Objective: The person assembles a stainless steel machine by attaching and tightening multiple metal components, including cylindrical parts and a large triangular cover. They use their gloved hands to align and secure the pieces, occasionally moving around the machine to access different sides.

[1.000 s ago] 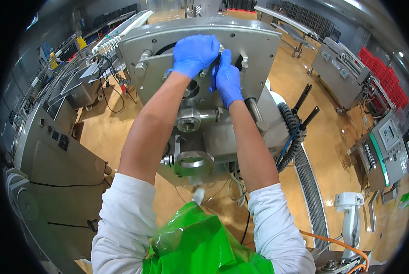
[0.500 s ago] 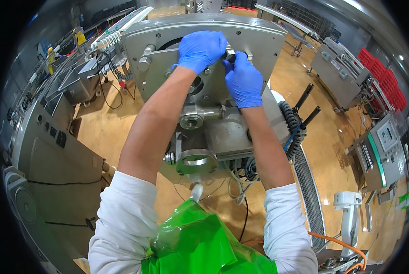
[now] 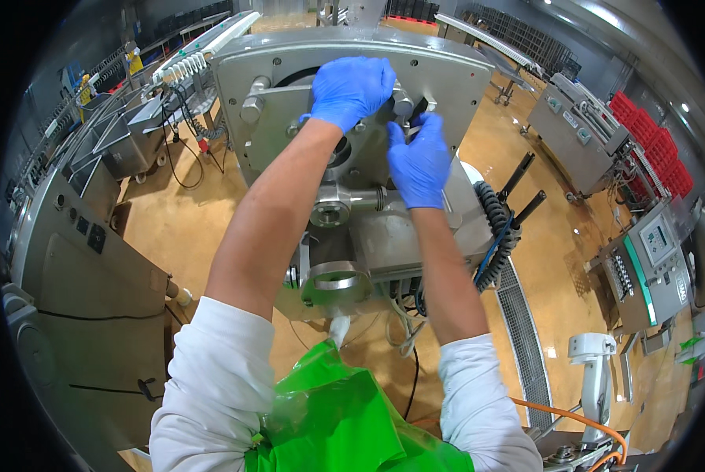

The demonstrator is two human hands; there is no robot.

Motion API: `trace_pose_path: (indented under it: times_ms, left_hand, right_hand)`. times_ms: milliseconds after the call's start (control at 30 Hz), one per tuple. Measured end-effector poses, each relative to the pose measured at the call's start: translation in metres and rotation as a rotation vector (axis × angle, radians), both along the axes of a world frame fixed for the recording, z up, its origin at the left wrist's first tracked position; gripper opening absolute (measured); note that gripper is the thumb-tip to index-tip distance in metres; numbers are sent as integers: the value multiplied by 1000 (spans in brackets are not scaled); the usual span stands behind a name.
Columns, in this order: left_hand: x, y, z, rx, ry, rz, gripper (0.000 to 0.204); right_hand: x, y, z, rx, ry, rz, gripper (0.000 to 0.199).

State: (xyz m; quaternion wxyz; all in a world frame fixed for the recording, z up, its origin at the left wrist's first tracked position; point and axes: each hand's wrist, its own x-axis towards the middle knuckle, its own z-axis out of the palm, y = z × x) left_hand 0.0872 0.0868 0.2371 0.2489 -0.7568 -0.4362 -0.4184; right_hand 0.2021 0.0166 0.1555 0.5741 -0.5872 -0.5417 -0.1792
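Both my hands wear blue gloves and work at the upright metal plate (image 3: 459, 102) of a stainless steel machine. My left hand (image 3: 351, 93) is closed near the plate's upper middle; what its curled fingers grip is hidden. Just to its right sticks out a dark-ended round bolt (image 3: 402, 105). My right hand (image 3: 420, 161) is just below that bolt, thumb and forefinger apart. A small shiny bit shows between them, too blurred to name. A squared metal stud (image 3: 427, 105) stands above the right fingertips. At the plate's left is a hex-headed bolt (image 3: 252, 108).
Below my hands are a threaded pipe fitting (image 3: 330, 212) and a metal ring flange (image 3: 335, 283). Two black handles (image 3: 518, 177) with a coiled hose (image 3: 492, 216) stand at the right. A steel cabinet (image 3: 101, 315) is at left, a control panel (image 3: 655, 259) at far right.
My right hand has moved down from the dark-ended bolt, and its thumb and forefinger have spread. My left hand stays at nearly the same place on the plate.
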Motion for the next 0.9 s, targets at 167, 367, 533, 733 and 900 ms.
trace_pose_path:
  times_ms: [167, 367, 533, 733, 900]
  left_hand:
    - [2, 4, -2, -2, 18, -1, 36]
    - [1, 5, 1, -56, -5, 9, 29]
    - [5, 4, -1, 109, 91, -32, 21]
    - [-5, 3, 3, 75, 91, 24, 21]
    - [8, -1, 1, 8, -61, -82, 24]
  right_hand:
    - [19, 3, 31, -47, -447, 50, 32]
    - [22, -1, 36, -285, -409, -36, 40]
    - [25, 2, 50, 9, -641, -70, 38]
    - [27, 44, 66, 176, -758, 17, 20]
    - [-14, 44, 36, 29, 170, -197, 24]
